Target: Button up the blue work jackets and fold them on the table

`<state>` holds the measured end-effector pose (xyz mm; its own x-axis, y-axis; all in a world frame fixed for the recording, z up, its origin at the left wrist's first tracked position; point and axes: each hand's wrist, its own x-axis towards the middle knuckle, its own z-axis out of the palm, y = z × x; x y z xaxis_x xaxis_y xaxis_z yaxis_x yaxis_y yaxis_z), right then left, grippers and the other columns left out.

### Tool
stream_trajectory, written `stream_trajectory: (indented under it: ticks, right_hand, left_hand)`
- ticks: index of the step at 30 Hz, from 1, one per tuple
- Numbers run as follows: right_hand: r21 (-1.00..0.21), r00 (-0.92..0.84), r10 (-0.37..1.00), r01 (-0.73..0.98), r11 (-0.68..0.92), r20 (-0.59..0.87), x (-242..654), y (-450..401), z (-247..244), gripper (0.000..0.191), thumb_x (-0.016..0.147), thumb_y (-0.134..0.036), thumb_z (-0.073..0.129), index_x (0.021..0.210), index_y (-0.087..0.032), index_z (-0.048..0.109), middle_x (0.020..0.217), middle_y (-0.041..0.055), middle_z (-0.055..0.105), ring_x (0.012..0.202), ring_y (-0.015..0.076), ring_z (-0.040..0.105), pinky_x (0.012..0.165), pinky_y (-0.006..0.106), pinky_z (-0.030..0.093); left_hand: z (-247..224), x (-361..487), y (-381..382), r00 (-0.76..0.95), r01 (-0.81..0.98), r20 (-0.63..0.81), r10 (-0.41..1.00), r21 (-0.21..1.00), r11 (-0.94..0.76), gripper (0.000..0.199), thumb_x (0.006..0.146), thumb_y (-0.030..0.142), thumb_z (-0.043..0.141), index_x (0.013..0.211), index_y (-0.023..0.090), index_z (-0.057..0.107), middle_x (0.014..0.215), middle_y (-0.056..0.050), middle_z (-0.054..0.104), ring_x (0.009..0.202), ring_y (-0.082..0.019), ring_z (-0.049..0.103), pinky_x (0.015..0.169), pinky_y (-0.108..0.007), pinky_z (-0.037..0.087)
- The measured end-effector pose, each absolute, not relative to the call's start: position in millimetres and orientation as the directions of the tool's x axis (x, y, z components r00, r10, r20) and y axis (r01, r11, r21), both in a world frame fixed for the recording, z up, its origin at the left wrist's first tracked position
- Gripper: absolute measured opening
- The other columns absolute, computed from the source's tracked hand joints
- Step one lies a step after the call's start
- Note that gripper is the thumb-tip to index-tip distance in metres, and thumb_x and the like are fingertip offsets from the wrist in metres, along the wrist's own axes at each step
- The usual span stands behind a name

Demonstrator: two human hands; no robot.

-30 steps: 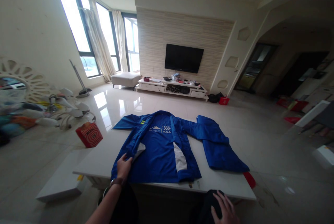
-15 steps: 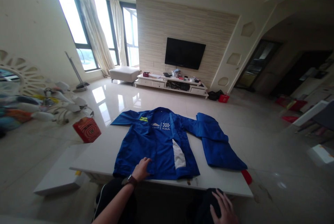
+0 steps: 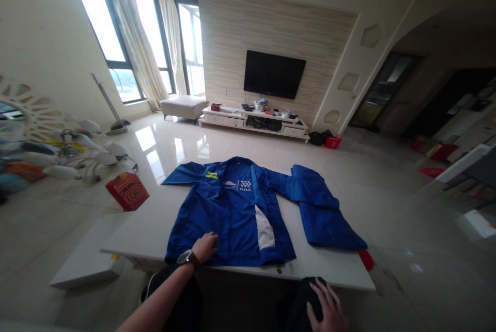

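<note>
A blue jacket (image 3: 209,213) lies spread on a white table, its front open and collar pointing away from me. It has a yellow-green stripe near one shoulder, a white panel and white printing inside the back. My left hand (image 3: 205,248), with a watch (image 3: 187,257) on the wrist, is over the jacket's lower edge. Its fingers are loosely bent, and no cloth is bunched in them. To the right, a folded blue garment (image 3: 323,213) rests on the table beside the jacket's sleeve. My right hand (image 3: 328,305) lies on my dark-clothed knee, fingers spread.
The white table (image 3: 135,228) has its near edge by my knees. A red bag (image 3: 127,191) and a white box (image 3: 87,259) are at its left. Across the floor stand a TV cabinet (image 3: 256,124), a wall television (image 3: 274,75) and a pale bench (image 3: 183,108).
My left hand has drawn slightly left and its fingers have bent more; the watch face has turned upward. My right hand stays on the knee. The jacket looks unchanged, and the view has shifted slightly.
</note>
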<state>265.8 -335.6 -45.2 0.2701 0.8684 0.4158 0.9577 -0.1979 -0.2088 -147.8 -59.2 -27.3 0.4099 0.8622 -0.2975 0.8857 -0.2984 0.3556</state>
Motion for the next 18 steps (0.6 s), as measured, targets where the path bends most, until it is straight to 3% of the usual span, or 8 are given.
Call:
stream_trajectory:
  ticks: [3,7,9,14,18]
  right_hand:
    - [-0.222,0.277,0.864,0.955,-0.197,0.42,266.2,-336.6,-45.4,0.041,0.095,-0.041,0.048,0.123,-0.027,0.074,0.138,0.0052,0.068,0.131,0.0337,0.057,0.094,0.047,0.056]
    - [-0.223,0.283,0.869,0.953,-0.206,0.406,264.9,-336.5,-45.7,0.041,0.094,-0.041,0.047,0.123,-0.028,0.074,0.139,0.0048,0.067,0.132,0.0344,0.056,0.093,0.048,0.056]
    - [-0.227,0.289,0.869,0.951,-0.211,0.401,264.7,-336.6,-45.9,0.042,0.094,-0.041,0.047,0.124,-0.029,0.074,0.139,0.0044,0.067,0.133,0.0342,0.055,0.093,0.047,0.056]
    - [-0.232,0.296,0.861,0.949,-0.215,0.414,266.2,-339.0,-44.3,0.041,0.094,-0.04,0.049,0.124,-0.029,0.073,0.138,0.0048,0.067,0.131,0.0346,0.056,0.093,0.048,0.055]
    - [-0.235,0.306,0.855,0.946,-0.224,0.418,269.4,-341.3,-45.4,0.041,0.094,-0.04,0.048,0.125,-0.029,0.073,0.14,0.0053,0.066,0.132,0.0351,0.055,0.094,0.049,0.054]
  left_hand:
    - [-38.9,-142.1,-64.7,0.448,0.874,-0.304,0.841,0.346,-0.34,0.046,0.079,0.037,0.068,0.124,0.025,0.065,0.134,-0.012,0.06,0.127,-0.032,0.055,0.101,-0.045,0.046]
    - [-55.2,-128.1,-74.0,0.386,0.915,-0.372,0.844,0.27,-0.3,0.079,0.068,0.037,0.077,0.144,0.028,0.055,0.158,-0.016,0.04,0.147,-0.042,0.032,0.112,-0.06,0.033]
    - [-58.4,-125.6,-74.4,0.354,0.926,-0.36,0.863,0.266,-0.269,0.071,0.07,0.034,0.074,0.139,0.03,0.059,0.155,-0.014,0.043,0.145,-0.041,0.035,0.11,-0.061,0.033]
    - [-59.3,-128.9,-68.4,0.305,0.907,-0.336,0.891,0.387,-0.164,0.027,0.075,0.032,0.07,0.101,0.027,0.075,0.128,-0.009,0.063,0.127,-0.034,0.05,0.101,-0.051,0.042]
    - [-50.1,-136.7,-51.0,0.174,0.719,-0.309,0.935,0.689,0.094,0.024,0.07,0.037,0.077,0.084,0.018,0.074,0.105,-0.009,0.071,0.111,-0.029,0.061,0.098,-0.04,0.047]
